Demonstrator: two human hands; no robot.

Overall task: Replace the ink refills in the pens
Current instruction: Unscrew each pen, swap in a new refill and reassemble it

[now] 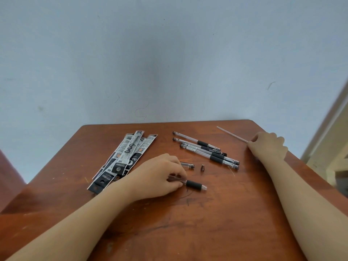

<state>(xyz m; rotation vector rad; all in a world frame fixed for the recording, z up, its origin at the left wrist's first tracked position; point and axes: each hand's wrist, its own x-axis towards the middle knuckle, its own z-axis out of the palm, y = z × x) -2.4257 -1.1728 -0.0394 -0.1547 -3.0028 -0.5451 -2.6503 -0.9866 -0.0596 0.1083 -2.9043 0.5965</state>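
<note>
On the reddish-brown wooden tabletop (216, 213) the left hand (160, 174) lies knuckles up, its fingers closed around the clear rear part of an opened pen barrel (194, 185). The barrel lies on the wood with its black rubber grip and open front end pointing right, out past the fingertips. Just beyond that hand lie two loose parts: a clear pen cap (188, 164) with a dark end, partly hidden by the fingers, and a small dark cone-shaped pen tip (202, 167) standing apart to its right.

Further back, near the middle of the tabletop, four capped gel pens (205, 150) lie side by side at a shallow slant, touching or almost touching, their black grips toward the right.

To the left of them a fanned pile of black-and-white refill packets (124, 159) spreads from the far centre toward the near left; the left wrist crosses over the pile's near end.

The right hand (267, 146) rests near the far right edge of the tabletop, fingers curled and pinched on the near end of a thin, pale ink refill (231, 134). The refill runs away from the hand toward the far left; whether it lies flat on the wood cannot be told
</note>
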